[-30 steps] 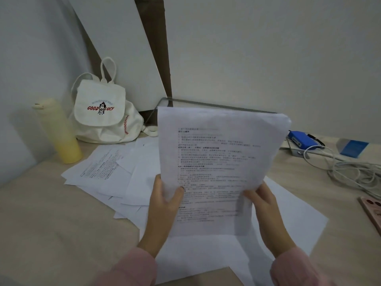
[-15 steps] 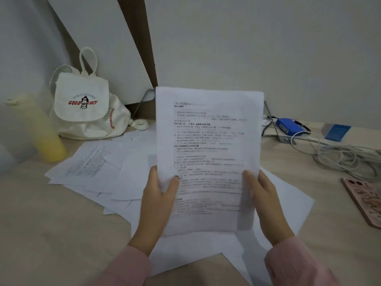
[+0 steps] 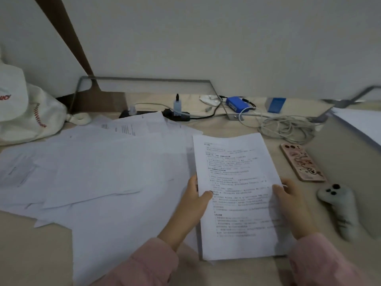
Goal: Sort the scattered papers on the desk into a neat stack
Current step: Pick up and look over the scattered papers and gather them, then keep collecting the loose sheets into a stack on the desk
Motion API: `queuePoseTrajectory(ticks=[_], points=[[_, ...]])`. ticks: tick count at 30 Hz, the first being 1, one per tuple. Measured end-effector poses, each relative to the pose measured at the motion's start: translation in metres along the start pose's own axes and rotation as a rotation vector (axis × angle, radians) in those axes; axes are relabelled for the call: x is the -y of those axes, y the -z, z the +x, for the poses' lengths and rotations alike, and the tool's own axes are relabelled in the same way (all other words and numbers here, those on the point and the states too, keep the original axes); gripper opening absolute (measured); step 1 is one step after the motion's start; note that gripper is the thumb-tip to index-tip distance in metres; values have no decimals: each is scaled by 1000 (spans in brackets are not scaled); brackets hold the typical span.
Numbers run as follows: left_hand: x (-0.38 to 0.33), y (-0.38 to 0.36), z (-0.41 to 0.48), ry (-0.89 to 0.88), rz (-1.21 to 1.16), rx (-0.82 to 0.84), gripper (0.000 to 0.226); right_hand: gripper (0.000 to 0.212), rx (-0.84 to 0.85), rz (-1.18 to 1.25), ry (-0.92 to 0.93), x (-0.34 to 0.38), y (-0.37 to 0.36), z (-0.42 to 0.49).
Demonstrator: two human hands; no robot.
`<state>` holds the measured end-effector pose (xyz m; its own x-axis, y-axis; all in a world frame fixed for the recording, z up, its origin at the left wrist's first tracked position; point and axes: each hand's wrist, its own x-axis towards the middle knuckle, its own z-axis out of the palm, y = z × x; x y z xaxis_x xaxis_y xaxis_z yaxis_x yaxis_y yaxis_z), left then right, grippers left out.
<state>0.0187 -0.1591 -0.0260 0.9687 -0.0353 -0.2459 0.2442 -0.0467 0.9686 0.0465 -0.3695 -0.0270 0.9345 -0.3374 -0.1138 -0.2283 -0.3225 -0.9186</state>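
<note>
A printed sheet is being set down at the right of the desk to found the stack.

At the left edge of the frame a white canvas bag (image 3: 31,112) is seen; the loose white papers (image 3: 99,172) are spread overlapping from there to the centre of the pale wooden desk (image 3: 31,254). Right of centre, the printed white sheet (image 3: 237,195) is pinched at its left edge by the left hand (image 3: 192,203) and at its right edge by the right hand (image 3: 288,205). A pink phone (image 3: 302,162) and a grey controller (image 3: 340,207) lie further right. Next, the sheet is probably to be released and another paper gathered onto it, edges squared.
</note>
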Motion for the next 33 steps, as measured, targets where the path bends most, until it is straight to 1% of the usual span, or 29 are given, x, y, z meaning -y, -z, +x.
queuePoseTrajectory(ticks=[3,6,11,14,16,18,21,23,25,28,30,31,33], points=[[9,-14,6,49,38,68,48,25,-35,-81,-19,-15,10,10],[11,-20,11,83,39,114,48,38,-14,-170,-75,-22,12,15],[11,-20,14,103,76,146,43,57,-19,-482,-59,-21,10,14],[5,-19,12,98,112,148,42,61,-20,-532,-50,-13,8,9],[-1,-14,10,64,144,148,35,61,-2,-506,-6,-6,7,6],[-10,-4,4,18,247,113,31,58,58,-462,50,6,2,5],[-13,23,1,-40,432,5,49,49,238,-355,120,33,-17,0],[-11,46,1,-90,468,-77,50,45,386,-268,129,52,-38,-5],[-7,72,-1,-115,527,-153,50,44,519,-204,112,66,-63,-13],[4,115,-7,-130,690,-263,52,43,656,-167,73,75,-104,-20],[16,146,-11,-110,775,-343,56,43,743,-106,26,77,-130,-23],[22,161,-14,-79,815,-378,60,44,767,-47,-11,78,-143,-25],[33,189,-19,-8,902,-414,73,46,760,78,-117,78,-166,-26]])
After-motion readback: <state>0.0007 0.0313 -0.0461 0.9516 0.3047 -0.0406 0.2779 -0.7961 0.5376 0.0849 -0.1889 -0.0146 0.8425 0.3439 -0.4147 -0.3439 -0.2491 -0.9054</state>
